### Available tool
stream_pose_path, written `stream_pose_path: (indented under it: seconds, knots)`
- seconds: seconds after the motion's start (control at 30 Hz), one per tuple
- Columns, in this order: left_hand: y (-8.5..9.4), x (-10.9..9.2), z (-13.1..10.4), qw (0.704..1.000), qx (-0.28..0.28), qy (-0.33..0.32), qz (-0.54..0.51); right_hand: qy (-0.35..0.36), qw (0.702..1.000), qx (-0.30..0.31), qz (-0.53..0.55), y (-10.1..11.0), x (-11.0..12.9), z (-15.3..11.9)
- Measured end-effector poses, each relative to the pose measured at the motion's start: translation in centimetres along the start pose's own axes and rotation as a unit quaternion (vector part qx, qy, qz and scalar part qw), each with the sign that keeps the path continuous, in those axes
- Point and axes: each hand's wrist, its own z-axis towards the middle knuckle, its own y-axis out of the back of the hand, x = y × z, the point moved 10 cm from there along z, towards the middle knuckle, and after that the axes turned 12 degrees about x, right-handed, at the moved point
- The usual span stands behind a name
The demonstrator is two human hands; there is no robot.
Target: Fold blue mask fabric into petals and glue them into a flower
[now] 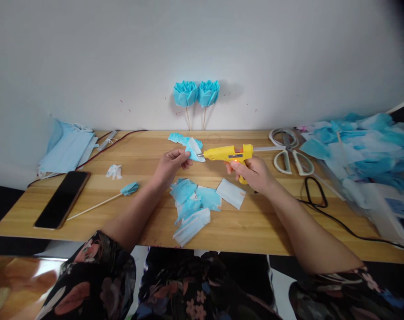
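My left hand [175, 162] pinches a small blue and white fabric piece [195, 151] above the middle of the table. My right hand [250, 172] is wrapped round the handle of a yellow glue gun [227, 153], whose metal tip points left at the fabric piece and meets or nearly meets it. A clear glue stick [268, 148] juts from the gun's back. Behind the held piece lies a ruffled blue strip [179, 138]. Several blue petal pieces [190, 202] and a pale rectangular piece [231, 193] lie in front of my hands.
Two blue fabric flowers [197, 94] lean on the wall. At left are masks [66, 144], a phone [62, 200] and a stick with a blue bud [129, 189]. Scissors [290, 158], tape [277, 135], a black cable [342, 222] and a blue scrap heap [369, 142] occupy the right.
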Motion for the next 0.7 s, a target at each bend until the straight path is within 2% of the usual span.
stream_pose_path:
  seconds: [0.3, 0.47, 0.6, 0.7]
  knots:
    - [-0.3, -0.4, 0.0, 1.0, -0.004, -0.008, -0.015, -0.027, 0.997, 0.012, -0.072, -0.1, 0.4, 0.1]
    - [0.2, -0.5, 0.1, 1.0, -0.018, -0.013, -0.007, -0.021, 0.996, 0.019, -0.089, 0.3, 0.3, -0.1]
    - [0.8, -0.4, 0.1, 0.999, -0.037, -0.019, -0.02, -0.013, 1.0, 0.017, -0.003, 0.6, 0.3, -0.3]
    - [0.7, -0.5, 0.1, 0.999, -0.032, -0.018, -0.017, 0.013, 0.997, -0.017, 0.071, 0.6, 0.8, -0.1]
